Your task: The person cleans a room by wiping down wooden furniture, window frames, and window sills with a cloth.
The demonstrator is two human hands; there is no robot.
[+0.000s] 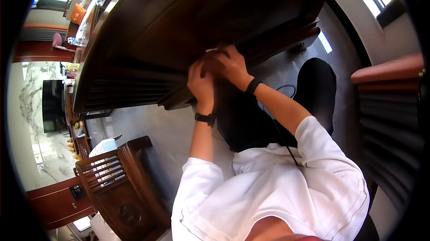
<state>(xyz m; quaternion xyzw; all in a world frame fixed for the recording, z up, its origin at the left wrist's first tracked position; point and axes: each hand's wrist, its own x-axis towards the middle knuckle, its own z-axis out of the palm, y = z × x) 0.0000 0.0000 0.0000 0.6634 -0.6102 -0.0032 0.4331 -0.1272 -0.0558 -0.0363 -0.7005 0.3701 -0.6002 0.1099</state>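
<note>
Both of my hands are close together in front of a large dark wooden piece of furniture [179, 21], near its lower edge. My left hand [200, 82] has its fingers curled against a brownish item [214, 65] whose shape I cannot make out. My right hand [232, 66] bends its fingers over the same item from the other side. A small white piece [209, 50] shows just above the fingers. Each wrist carries a black band.
A carved wooden chair [130, 191] stands at the lower left. A dark curtain [389, 129] and a pink padded edge [389, 68] are at the right. A thin cable [289, 88] lies near my knee. A television [53, 105] is at the far left.
</note>
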